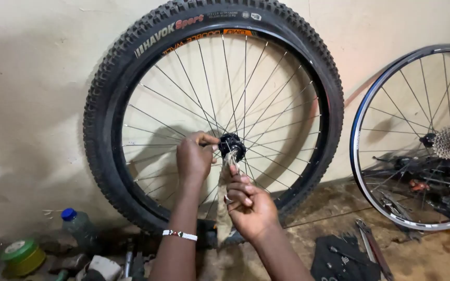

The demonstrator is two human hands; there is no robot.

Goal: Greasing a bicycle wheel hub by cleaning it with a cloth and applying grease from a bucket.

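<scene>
Hands work at the wheel's middle: the right hand (251, 205) pinches a pale rag (228, 171) with fingers closed, the left hand (194, 156) grips closed beside the black hub (232, 145). The wheel (212, 112) merely leans on the wall (32, 93). Rag could snag among the spokes (266, 112), or pressure could roll the wheel sideways.

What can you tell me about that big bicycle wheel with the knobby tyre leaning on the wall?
The wheel stands upright on the dirt floor, leaning against a pale wall. It has a black knobby tyre, a dark rim and thin metal spokes crossing to a black hub at its centre. The left hand reaches through the spokes beside the hub; the right hand holds a pale rag up against the hub. It is off any bike frame.
</scene>
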